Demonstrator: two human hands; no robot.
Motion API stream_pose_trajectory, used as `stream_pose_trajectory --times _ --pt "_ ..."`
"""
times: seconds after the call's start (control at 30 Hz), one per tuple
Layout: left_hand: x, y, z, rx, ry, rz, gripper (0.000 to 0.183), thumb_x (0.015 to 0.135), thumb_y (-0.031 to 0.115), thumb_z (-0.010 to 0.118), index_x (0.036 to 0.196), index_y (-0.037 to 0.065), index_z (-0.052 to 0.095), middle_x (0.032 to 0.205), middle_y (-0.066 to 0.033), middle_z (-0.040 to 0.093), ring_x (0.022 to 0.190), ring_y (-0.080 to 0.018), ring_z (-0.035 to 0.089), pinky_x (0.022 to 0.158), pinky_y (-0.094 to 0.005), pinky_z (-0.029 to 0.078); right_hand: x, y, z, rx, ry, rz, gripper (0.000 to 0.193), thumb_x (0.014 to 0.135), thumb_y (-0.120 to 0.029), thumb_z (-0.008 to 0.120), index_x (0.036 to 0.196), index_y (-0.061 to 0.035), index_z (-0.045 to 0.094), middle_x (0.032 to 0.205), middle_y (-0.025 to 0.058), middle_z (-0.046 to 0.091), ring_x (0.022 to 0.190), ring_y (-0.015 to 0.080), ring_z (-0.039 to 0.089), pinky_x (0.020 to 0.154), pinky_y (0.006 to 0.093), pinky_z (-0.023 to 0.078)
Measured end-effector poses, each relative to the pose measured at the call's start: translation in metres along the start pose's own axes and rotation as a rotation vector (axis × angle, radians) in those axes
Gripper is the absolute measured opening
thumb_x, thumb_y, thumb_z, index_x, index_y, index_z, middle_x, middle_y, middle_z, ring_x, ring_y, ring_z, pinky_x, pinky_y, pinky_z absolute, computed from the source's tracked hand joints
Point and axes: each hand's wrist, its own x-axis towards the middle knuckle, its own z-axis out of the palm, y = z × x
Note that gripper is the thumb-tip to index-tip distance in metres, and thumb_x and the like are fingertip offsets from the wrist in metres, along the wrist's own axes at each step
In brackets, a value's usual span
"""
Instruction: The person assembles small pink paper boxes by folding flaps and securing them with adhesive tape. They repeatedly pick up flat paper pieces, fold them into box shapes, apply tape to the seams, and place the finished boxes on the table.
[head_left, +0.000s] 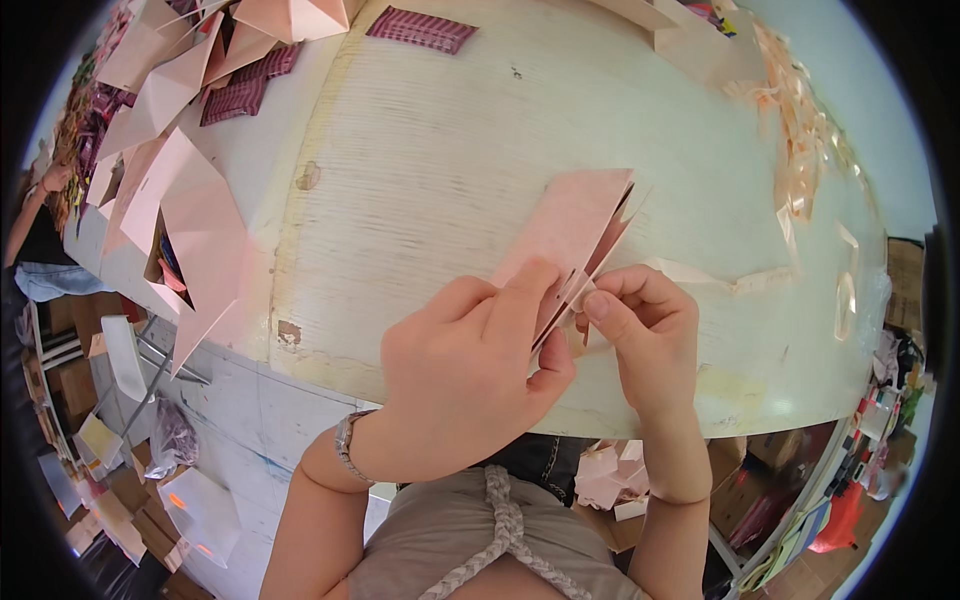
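Observation:
A pink paper gift bag [570,215], narrow and partly folded flat, is held at a slant over the table. My left hand [470,350] grips its lower end, thumb on the broad face and fingers curled underneath. At the bag's open edge, my right hand [645,330] pinches a small end of pale ribbon between thumb and forefinger. Whether the ribbon passes through the bag's slots is hidden by my fingers. A cream ribbon [720,280] lies on the table just beyond my right hand.
Several pink bags [200,215] stand opened out at the left, near purple striped packets [235,100]. Another striped packet [422,29] lies at the far edge. Loose ribbons [800,150] are heaped at the right. A box of pink pieces [612,475] is below the table edge. Someone's arm shows far left.

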Motion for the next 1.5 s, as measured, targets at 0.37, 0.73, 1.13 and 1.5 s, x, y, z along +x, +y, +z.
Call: stream_pose_trajectory --times 0.37,0.73,1.13,1.5 --pt "0.002 0.000 0.006 0.032 0.078 0.048 0.037 0.066 0.008 0.070 0.102 0.007 0.065 0.065 0.0009 0.062 0.056 -0.0145 0.056 0.045 -0.0268 0.044 0.004 0.004 -0.001 0.204 -0.071 0.048 0.011 0.088 -0.004 0.068 0.096 0.0044 0.067 0.085 0.0074 0.069 0.078 0.0114 0.064 0.071 0.0247 0.051" --pt "0.032 0.003 -0.027 -0.253 -0.364 -0.319 0.009 0.087 0.007 0.061 0.092 0.001 0.065 0.081 -0.0120 0.068 0.067 -0.0175 0.063 0.064 -0.0286 0.051 0.007 0.001 0.001 0.033 -0.065 0.051 0.012 0.089 -0.007 0.068 0.094 0.0045 0.067 0.086 0.0063 0.069 0.079 0.0091 0.063 0.071 0.0229 0.050" --pt "-0.012 -0.084 -0.020 -1.398 0.169 -0.685 0.027 0.097 0.024 0.050 0.110 0.001 0.057 0.127 -0.0146 0.056 0.115 -0.0243 0.055 0.095 -0.0395 0.048 -0.025 -0.051 -0.073 -0.469 -0.132 0.129 0.039 0.082 -0.003 0.071 0.119 -0.0028 0.057 0.067 -0.0033 0.056 0.057 0.0031 0.048 0.052 0.0193 0.037" --pt "0.057 -0.021 -0.125 -0.504 0.372 0.142 0.038 0.098 0.024 0.046 0.118 -0.005 0.059 0.136 -0.0191 0.050 0.128 -0.0284 0.046 0.108 -0.0393 0.035 -0.011 -0.099 -0.048 -0.517 -0.157 -0.468 0.036 0.085 -0.004 0.068 0.121 -0.0061 0.067 0.062 -0.0083 0.046 0.056 0.0003 0.036 0.049 0.0199 0.028"
